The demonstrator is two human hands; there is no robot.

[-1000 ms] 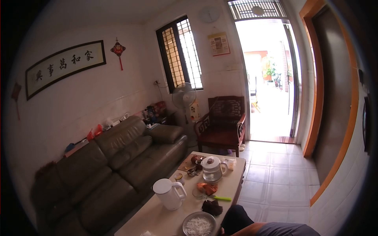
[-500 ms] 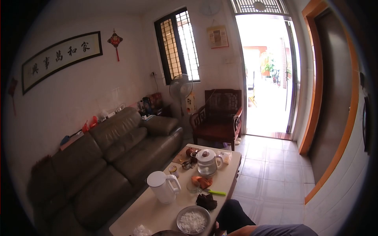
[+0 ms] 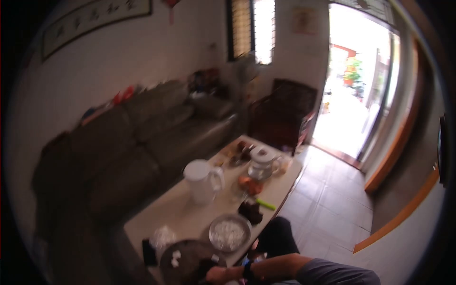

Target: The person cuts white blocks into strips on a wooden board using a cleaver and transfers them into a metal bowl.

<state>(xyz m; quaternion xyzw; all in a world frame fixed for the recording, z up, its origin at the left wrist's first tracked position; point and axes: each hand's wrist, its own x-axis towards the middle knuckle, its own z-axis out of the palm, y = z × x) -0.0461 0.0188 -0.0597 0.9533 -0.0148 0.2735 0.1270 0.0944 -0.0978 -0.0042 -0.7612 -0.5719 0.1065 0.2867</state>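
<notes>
At the bottom centre of the frame the right hand (image 3: 216, 274) reaches over a round dark board (image 3: 187, 266) and a dark shape beside it; blur hides the fingers, so I cannot tell whether they grip it. White pieces (image 3: 175, 255) sit on the board, left of the hand.

Just above and to the right — also on the table (image 3: 190, 216) — stands a metal bowl (image 3: 247, 233) full of white strips (image 3: 229, 233). Near the middle of the frame are a white kettle (image 3: 199, 183), its inside hidden, and, further up and right, a clear glass pot (image 3: 260, 171) with a white lid (what it holds is too blurred to be sure of). Below the pot lie an orange-brown item (image 3: 250, 185), a bright green handle (image 3: 265, 204) and a dark crumpled heap (image 3: 250, 212) touching the bowl or just beside it. A clear plastic bag (image 3: 164, 235) lies above the board.

As for writing, a framed banner (image 3: 97, 20) at the upper left carries large dark Chinese characters — smeared, hard to read — and the wall calendar (image 3: 305, 20) at the top right has print too blurred to make out.
</notes>
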